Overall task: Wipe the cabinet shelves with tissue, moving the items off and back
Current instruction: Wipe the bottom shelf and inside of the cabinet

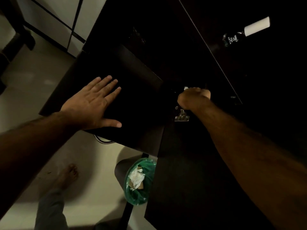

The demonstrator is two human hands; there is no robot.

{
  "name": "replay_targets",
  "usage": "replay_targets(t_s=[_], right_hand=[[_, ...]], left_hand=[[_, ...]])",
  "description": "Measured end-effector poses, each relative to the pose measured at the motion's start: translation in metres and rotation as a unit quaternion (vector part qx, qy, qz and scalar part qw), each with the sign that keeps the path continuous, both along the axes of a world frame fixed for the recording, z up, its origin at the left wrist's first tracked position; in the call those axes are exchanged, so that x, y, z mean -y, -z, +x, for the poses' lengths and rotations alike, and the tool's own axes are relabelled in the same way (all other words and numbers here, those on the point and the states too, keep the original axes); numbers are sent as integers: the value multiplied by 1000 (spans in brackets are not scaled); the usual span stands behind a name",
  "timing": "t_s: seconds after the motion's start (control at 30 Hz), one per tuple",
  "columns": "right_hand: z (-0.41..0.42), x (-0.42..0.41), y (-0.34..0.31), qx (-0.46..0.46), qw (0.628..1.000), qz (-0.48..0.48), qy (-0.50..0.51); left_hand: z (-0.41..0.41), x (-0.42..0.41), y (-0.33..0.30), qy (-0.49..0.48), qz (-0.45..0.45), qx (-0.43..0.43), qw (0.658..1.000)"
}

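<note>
Hands: left hand (pixel 93 103) laid flat, fingers spread, on open cabinet door (pixel 126 90); right hand (pixel 193 97) fisted round tissue (pixel 186 88) inside dark cabinet.
Progress: wiping judged under way; used tissue seen in green bin (pixel 139 180); bottle (pixel 245 31) shelved; remaining shelves cannot be told.

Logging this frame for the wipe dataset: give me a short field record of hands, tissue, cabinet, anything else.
left hand: flat, fingers straight, pressing on the open dark cabinet door
right hand: fingers curled round a white tissue, reaching into the dark cabinet interior
shelf contents: too dark to tell
bottle: white cap, upper right
bin: green liner, crumpled tissue inside, on floor
</note>
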State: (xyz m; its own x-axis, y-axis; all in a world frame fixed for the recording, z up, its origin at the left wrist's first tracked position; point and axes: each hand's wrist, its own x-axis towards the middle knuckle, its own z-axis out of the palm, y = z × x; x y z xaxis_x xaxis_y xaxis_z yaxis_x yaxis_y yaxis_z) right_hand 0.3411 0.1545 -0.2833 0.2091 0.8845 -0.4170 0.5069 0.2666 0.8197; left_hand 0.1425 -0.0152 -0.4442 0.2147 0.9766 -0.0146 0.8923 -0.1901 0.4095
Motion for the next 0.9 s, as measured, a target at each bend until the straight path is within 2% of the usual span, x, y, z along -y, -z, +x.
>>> replay_targets(t_s=[0.17,0.27,0.43,0.53,0.63,0.77,0.9], right_hand=[[22,23,-10,58,996,-45,-49],[41,42,-8,39,995,-60,-68],[32,32,3,21,999,-11,-38],[32,44,6,29,998,-24,-40],[41,63,-11,38,998,-23,-55],[30,51,-41,54,998,36,-22],[20,55,-28,73,997,30,0]], left_hand=[[0,-2,0,-1,-17,-4,1000],[3,-3,-4,-12,-32,22,999],[11,-7,-11,-28,-62,83,994],[16,-8,-13,-9,-57,98,993],[18,-9,-17,1,-48,113,992],[21,-10,-22,5,-35,132,991],[24,-3,-20,11,-36,149,988]])
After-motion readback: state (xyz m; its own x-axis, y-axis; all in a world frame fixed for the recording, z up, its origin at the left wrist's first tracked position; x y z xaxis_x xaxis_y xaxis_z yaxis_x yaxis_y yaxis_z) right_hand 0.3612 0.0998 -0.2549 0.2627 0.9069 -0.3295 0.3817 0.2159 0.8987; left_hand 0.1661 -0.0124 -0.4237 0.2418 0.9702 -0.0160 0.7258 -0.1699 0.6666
